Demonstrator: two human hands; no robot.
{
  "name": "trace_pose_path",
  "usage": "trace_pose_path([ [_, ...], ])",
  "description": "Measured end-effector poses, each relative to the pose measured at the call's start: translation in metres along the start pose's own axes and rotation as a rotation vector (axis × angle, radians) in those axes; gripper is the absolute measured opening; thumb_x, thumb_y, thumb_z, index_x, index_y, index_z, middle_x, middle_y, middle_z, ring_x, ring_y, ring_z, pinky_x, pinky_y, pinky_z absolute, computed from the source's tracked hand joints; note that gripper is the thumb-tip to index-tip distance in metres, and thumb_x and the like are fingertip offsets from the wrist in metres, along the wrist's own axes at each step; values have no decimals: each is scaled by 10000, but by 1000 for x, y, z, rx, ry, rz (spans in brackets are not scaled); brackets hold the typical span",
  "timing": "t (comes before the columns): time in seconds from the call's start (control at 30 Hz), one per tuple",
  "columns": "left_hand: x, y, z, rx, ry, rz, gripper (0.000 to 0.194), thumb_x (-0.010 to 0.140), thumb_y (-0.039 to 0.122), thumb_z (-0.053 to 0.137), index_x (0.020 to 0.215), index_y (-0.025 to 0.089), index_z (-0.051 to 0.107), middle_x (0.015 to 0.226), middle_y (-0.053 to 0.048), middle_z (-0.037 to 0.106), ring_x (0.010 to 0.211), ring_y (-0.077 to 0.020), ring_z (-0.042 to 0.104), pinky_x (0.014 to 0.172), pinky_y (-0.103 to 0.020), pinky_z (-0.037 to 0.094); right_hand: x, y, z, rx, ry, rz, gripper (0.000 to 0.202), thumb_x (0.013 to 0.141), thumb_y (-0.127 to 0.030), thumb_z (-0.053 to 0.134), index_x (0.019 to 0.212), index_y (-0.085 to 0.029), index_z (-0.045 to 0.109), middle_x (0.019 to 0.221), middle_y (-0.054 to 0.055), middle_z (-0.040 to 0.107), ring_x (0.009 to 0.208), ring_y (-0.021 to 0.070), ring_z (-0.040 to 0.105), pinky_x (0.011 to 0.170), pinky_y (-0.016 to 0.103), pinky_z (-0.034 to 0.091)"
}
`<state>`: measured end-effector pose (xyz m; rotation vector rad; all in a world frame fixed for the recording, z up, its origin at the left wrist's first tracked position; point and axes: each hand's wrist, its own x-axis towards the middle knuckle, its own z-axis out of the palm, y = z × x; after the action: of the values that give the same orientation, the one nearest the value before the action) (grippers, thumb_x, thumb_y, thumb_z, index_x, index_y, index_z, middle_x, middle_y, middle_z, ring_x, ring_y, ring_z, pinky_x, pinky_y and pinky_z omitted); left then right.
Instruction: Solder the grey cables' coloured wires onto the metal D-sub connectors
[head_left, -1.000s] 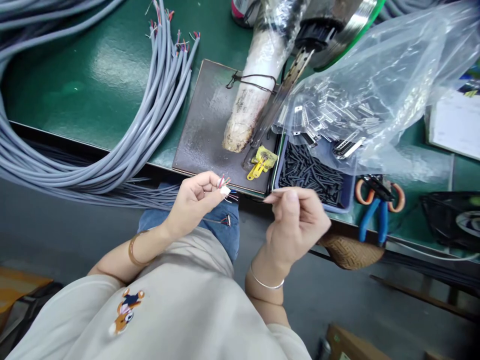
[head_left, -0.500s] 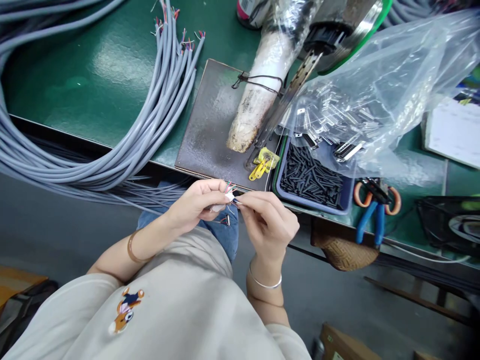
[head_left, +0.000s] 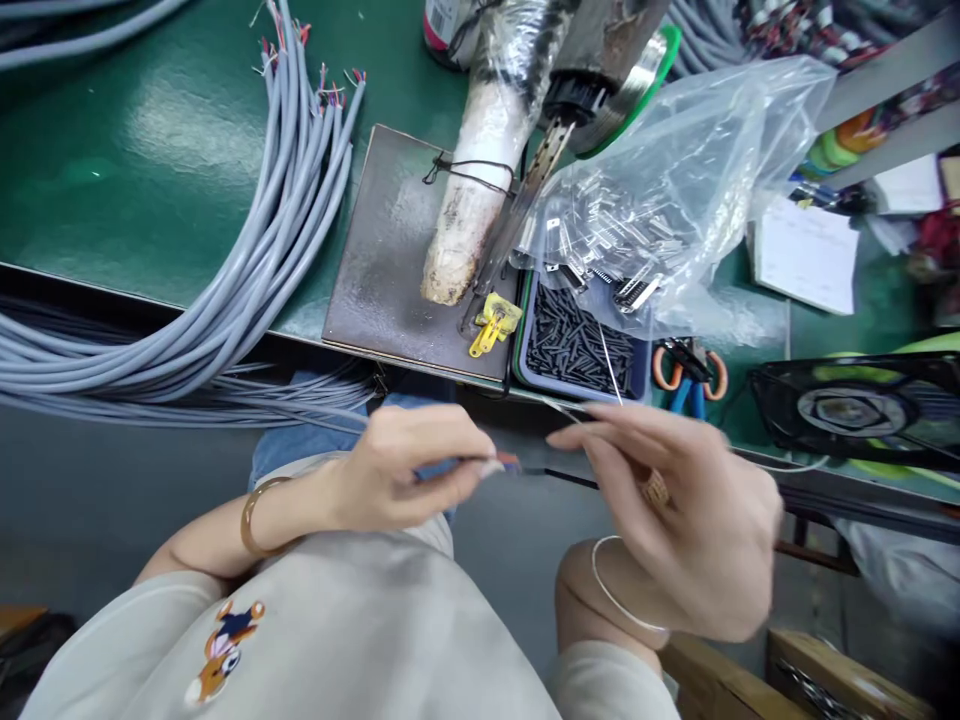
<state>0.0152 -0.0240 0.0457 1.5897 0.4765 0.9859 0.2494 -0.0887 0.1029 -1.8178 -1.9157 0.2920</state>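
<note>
Coloured wires (head_left: 509, 460), pinched by the left hand (head_left: 420, 465) front-left of the tray (head_left: 640, 372), seem best steadied; cannot tell if the right hand (head_left: 682, 520) grips.

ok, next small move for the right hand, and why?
Probably bring the right hand in toward the wires: the left hand pinches them with their coloured ends poking out, and the right stands apart from them. Blur hides whether it grips anything.
</note>
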Motion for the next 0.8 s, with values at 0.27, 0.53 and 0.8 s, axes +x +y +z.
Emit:
trace_pose_path([
  [0.27, 6, -5, -12, -523, -181, -445, 180, 815, 262, 763, 700, 161, 669, 652, -58, 671, 545, -114, 563, 504, -216, 414, 77, 65, 26, -687, 167, 199, 158, 961, -318, 536, 920, -215, 650, 596, 38, 591, 514, 171, 456, 593, 350, 221],
  [0.53, 1, -30, -29, -786, 331, -648, 274, 698, 274, 835, 747, 150, 596, 556, 44, 544, 388, 1, 255, 375, -133, 149, 135, 90, 62, -417, 91, 126, 107, 939, -267, 574, 884, -217, 651, 876, 84, 695, 783, 210, 587, 728, 345, 382],
  [0.8, -1, -30, -32, -778, 350, -679, 265, 701, 253, 831, 752, 146, 594, 553, 46, 546, 382, -1, 279, 384, -139, 152, 130, 93, 34, -503, -61, 145, 84, 853, -183, 618, 777, -210, 641, 760, 73, 667, 724, 220, 570, 715, 360, 364],
])
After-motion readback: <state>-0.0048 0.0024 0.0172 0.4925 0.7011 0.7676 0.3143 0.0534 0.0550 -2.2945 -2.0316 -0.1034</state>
